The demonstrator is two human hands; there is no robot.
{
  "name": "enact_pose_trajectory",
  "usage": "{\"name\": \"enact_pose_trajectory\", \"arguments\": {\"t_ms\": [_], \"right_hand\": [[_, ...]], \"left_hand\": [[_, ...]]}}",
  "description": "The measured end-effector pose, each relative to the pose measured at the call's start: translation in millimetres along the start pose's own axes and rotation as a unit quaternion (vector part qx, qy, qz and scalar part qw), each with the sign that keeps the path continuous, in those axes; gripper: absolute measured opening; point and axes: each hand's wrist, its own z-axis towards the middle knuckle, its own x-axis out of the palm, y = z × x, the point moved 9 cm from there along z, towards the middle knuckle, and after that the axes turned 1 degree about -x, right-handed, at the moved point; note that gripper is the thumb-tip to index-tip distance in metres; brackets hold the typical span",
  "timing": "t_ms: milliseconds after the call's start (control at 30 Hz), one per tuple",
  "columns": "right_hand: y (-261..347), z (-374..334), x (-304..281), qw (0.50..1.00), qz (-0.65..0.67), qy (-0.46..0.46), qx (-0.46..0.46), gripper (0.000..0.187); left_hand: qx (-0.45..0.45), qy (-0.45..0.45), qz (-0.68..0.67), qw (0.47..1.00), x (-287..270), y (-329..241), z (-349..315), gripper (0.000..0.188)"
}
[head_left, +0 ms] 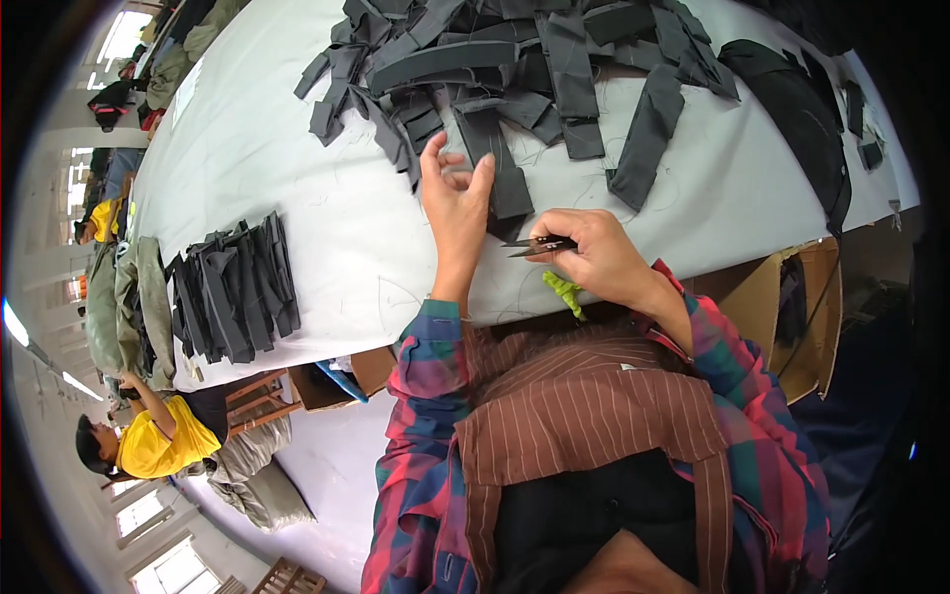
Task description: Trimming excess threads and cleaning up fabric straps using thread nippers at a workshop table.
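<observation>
Brown striped apron [594, 406] lies nearest my view. Beyond it I see the right hand [597, 257] gripping dark snips [552, 245], blades pointing left. The left hand [457, 203] is spread wide, apparently empty, beside the near end of the dark fabric strips [569, 84] heaped on the far table [346, 247]. I judge this thread-trimming, between cuts; next calls for pinching a strip steady.

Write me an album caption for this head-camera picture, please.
Right hand holding small black snips, left hand half open near a pile of dark fabric strips on a white table.
</observation>
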Motion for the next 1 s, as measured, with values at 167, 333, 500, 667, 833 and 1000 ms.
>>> {"name": "enact_pose_trajectory", "arguments": {"t_ms": [167,333,500,667,833,1000], "right_hand": [[-6,4,6,0.997,0.069,-0.023,0.036,0.011],[1,8,-2,0.996,0.071,-0.023,0.056,0.011],[10,18,-32,0.991,0.088,-0.091,0.032,0.008],[22,27,-48,0.984,0.053,-0.168,-0.017,0.019],[39,41,-57,0.984,-0.051,-0.167,-0.047,0.025],[49,55,-38,0.960,-0.182,-0.172,-0.128,0.024]], "left_hand": [[0.083,-0.017,0.367,0.926,22,-19,28,0.048],[0.084,-0.065,0.216,0.971,-1,-21,41,0.023],[0.177,-0.122,0.107,0.971,-23,-57,13,0.026],[0.230,-0.141,0.108,0.957,-44,-70,-23,0.053],[-0.083,0.034,-0.269,0.959,-40,-17,-38,0.049],[-0.124,0.092,-0.476,0.866,-30,-3,-48,0.030]]}}
